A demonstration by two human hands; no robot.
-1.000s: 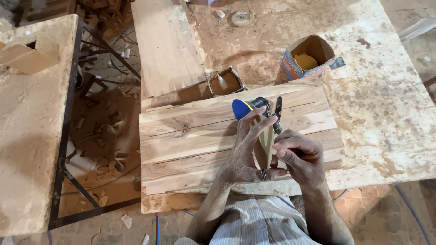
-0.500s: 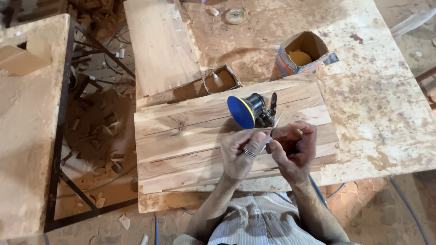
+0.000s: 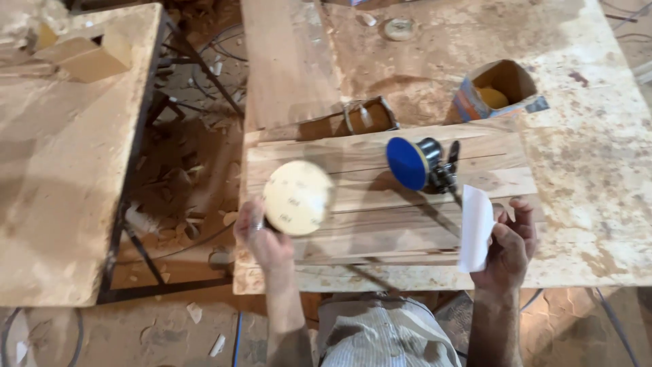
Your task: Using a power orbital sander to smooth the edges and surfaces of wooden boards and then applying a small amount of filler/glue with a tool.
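Sanding disc (image 3: 297,198) sat pinched in the left hand (image 3: 261,234) — its target, the sander's blue pad (image 3: 407,163), lay rightward on the plank (image 3: 380,224), nearer the right hand (image 3: 509,245) gripping 1 white backing sheet (image 3: 475,228).

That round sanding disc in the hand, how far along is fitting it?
Done: the white backing sheet is off, held in the right hand. In hand: the left hand holds the round pale sanding disc. Left: the sander's blue round pad is bare, lying on the wooden board.
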